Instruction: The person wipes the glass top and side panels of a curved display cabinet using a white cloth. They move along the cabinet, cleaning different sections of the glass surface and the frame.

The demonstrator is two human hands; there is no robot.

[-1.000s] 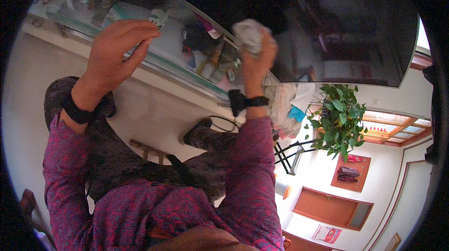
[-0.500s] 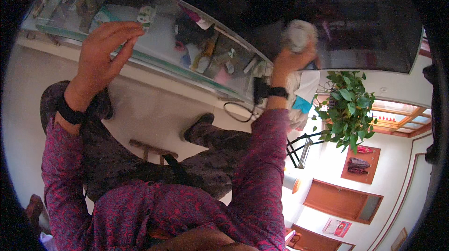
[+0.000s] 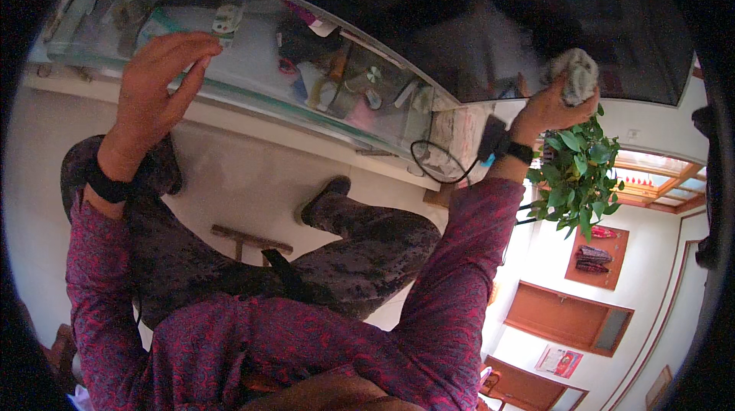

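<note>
My right hand (image 3: 553, 111) is closed round a bunched whitish cloth (image 3: 579, 78), against the lower right part of a large glossy black panel (image 3: 490, 44). The panel looks like a screen and carries dim reflections. At the left, my left hand (image 3: 162, 86) is raised by the glass-topped cabinet (image 3: 230, 82), its fingers stretched out and the thumb a little apart, with nothing seen between them. Whether its fingertips touch the glass I cannot tell. Beneath the glass lie several small things, among them a whitish remote-like piece (image 3: 227, 19) near my left fingertips.
A leafy green plant (image 3: 578, 174) stands right of my right forearm. A black cable (image 3: 429, 174) loops near the cabinet's right end. My legs (image 3: 360, 258) are spread before the cabinet, over a small wooden stool part (image 3: 249, 241). Wooden doors (image 3: 566, 315) show at the right.
My right hand has moved right with the cloth across the black panel, towards its right edge. My left hand has shifted slightly left, its pose much the same.
</note>
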